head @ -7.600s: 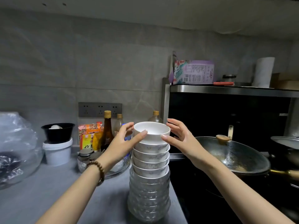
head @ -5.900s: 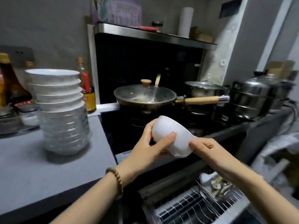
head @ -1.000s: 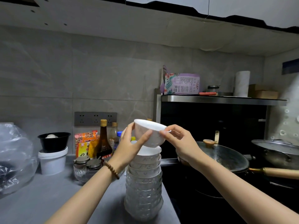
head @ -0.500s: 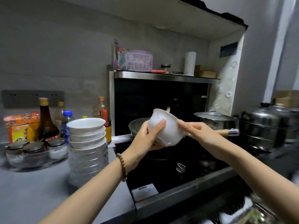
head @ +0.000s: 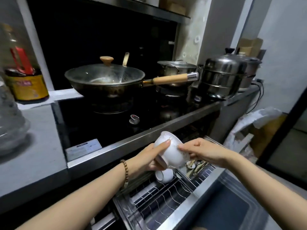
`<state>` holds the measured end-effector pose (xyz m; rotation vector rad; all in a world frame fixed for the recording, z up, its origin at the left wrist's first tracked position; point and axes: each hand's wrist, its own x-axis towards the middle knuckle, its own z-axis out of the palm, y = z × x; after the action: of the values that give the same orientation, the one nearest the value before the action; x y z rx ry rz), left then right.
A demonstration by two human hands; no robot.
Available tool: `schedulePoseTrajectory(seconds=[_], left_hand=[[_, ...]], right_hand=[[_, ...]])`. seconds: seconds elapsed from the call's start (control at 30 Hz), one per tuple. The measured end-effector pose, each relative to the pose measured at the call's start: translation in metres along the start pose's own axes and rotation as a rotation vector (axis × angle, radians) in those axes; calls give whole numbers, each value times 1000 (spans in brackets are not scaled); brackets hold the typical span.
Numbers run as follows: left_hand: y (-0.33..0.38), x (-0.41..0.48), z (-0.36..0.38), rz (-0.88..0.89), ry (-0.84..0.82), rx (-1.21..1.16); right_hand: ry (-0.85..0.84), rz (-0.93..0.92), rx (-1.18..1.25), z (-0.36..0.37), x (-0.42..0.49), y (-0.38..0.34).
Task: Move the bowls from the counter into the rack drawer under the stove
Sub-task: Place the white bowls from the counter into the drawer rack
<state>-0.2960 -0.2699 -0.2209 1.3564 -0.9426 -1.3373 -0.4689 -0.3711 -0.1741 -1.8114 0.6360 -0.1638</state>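
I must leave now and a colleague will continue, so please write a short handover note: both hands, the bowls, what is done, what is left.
Hands: the left hand grips the white bowl near its foot; the right hand holds its other side. The bowl is tilted above the open rack drawer.
Done: a second bowl sits tilted in the rack.
Left: set the held bowl down, then move the stack of bowls, seen blurred on the counter.

The bowl stack [head: 10, 123] at the left edge is blurred and cut off; the racked bowl [head: 164, 176] sits partly hidden under the held bowl [head: 171, 151]; the stove label [head: 83, 147] is unreadable.
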Motion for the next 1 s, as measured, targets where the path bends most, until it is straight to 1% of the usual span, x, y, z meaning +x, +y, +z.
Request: schedulePoseTrajectory(seconds=[0.07,0.13,0.23,0.33,0.43,0.53,0.67,0.8,0.93,1.0], left_hand=[[-28,18,-1,-53,-20,0],[-53,31,-5,-124,7,-36],[-85,48,-12,-193,34,-60],[-113,64,-19,-255,60,-109],[-144,84,-27,-318,145,-146],[-172,107,-36,-367,208,-127],[-190,134,-44,-374,250,-46],[-205,157,-52,-405,304,50],[-224,176,-55,-425,315,63],[-232,185,-57,-418,337,32]], right_hand=[[-45,56,24,2,9,23],[-91,122,57,4,20,44],[-128,199,46,5,44,79],[-137,235,16,7,69,114],[-154,247,-29,11,92,143],[-131,260,-13,13,117,172],[-131,311,-7,11,150,203],[-107,314,-28,7,175,226],[-104,355,-16,3,190,243],[-97,370,-7,3,195,252]])
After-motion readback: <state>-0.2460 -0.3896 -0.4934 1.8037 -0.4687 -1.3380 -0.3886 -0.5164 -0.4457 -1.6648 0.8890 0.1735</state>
